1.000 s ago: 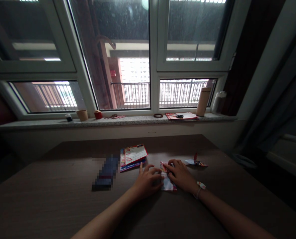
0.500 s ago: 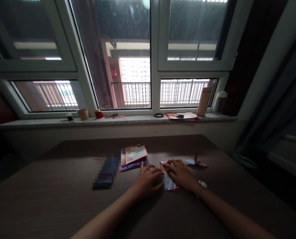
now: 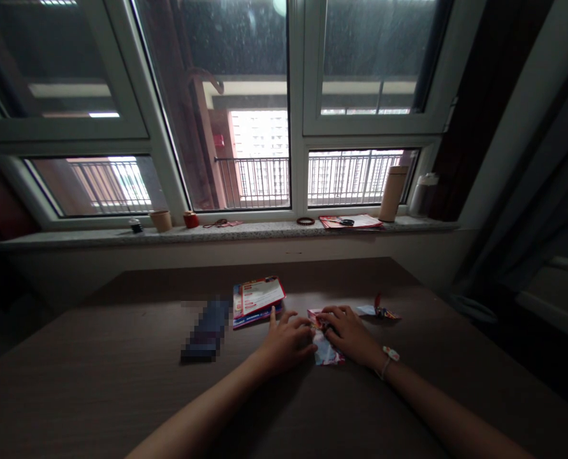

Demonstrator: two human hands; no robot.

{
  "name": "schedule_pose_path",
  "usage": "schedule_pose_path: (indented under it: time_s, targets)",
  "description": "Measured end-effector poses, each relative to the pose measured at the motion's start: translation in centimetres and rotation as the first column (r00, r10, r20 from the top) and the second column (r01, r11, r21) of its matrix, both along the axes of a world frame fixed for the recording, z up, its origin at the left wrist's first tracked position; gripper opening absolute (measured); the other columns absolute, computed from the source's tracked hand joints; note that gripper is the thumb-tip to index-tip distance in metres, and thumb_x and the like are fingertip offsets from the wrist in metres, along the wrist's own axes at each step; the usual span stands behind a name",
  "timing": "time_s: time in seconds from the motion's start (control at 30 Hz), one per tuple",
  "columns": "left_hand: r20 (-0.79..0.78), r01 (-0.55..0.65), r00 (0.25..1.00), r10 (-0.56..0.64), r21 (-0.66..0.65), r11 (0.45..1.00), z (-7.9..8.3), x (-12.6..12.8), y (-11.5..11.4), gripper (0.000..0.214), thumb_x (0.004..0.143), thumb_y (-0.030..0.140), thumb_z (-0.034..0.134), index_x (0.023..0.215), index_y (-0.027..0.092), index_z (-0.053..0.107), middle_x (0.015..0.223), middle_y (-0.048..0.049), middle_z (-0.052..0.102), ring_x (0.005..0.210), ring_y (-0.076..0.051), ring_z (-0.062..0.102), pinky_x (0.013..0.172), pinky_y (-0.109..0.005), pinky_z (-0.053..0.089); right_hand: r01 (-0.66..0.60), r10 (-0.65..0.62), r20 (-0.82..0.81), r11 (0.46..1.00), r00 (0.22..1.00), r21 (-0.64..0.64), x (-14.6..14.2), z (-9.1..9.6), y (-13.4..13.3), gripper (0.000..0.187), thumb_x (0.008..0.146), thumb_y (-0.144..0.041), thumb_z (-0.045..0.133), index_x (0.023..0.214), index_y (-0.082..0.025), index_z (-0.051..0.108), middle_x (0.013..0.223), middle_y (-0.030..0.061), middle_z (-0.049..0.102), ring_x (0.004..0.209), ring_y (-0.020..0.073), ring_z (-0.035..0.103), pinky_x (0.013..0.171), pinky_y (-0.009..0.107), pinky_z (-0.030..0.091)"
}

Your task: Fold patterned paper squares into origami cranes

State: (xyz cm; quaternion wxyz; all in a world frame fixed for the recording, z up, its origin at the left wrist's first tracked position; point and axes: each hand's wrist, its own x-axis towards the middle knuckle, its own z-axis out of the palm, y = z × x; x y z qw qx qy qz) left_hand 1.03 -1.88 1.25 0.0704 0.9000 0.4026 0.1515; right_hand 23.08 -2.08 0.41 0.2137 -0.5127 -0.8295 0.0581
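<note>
A small printed piece of paper or wrapper (image 3: 328, 352), red and pale blue, lies on the brown table between my hands. My left hand (image 3: 286, 342) rests palm down with its fingers apart, the tips at the left edge of that piece. From the other side my right hand (image 3: 349, 333) lies over its upper right part, fingers stretched across it and covering some of its print. A bracelet (image 3: 387, 360) circles the right wrist. Just beyond my left fingers are folded printed leaflets (image 3: 259, 298), white with red and blue edges.
A pixelated dark object (image 3: 207, 331) lies left of the leaflets. Colourful scraps (image 3: 384, 312) sit right of my right hand. The windowsill (image 3: 264, 231) holds a paper cup (image 3: 160, 220), a red jar (image 3: 190, 220), scissors (image 3: 345, 222) on papers and a tan bottle (image 3: 393, 194).
Both hands stay in nearly the same place over the piece, with only slight finger shifts. The whole view has moved a little.
</note>
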Motion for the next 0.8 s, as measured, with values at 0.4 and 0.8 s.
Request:
schedule_pose_path:
  time_s: [0.4, 0.8]
  targets:
    - [0.061, -0.146, 0.988, 0.14, 0.121, 0.982, -0.8, 1.9, 1.2, 0.021, 0.085, 0.036, 0.06, 0.104, 0.028, 0.059, 0.112, -0.0004, 0.064, 0.116, -0.026, 0.047, 0.106, -0.071, 0.005, -0.003, 0.003, -0.032, 1.0, 0.999, -0.015, 0.1, -0.2, 0.1, 0.036, 0.086, -0.029, 0.048, 0.122, -0.029, 0.056, 0.126, 0.0015, 0.055, 0.114, 0.0225, 0.043, 0.101, 0.038, 0.033]
    - [0.017, -0.148, 0.989, 0.148, 0.218, 0.965, -0.9, 1.5, 0.7, 0.023, 0.089, 0.044, 0.051, 0.107, 0.034, 0.062, 0.128, 0.0047, 0.059, 0.131, -0.031, 0.035, 0.104, -0.07, -0.017, -0.003, 0.002, -0.079, 1.0, 0.997, -0.011, 0.2, -0.4, 0.2, 0.031, 0.085, -0.029, 0.051, 0.116, -0.026, 0.057, 0.124, 0.0019, 0.057, 0.112, 0.0237, 0.043, 0.099, 0.039, 0.034]
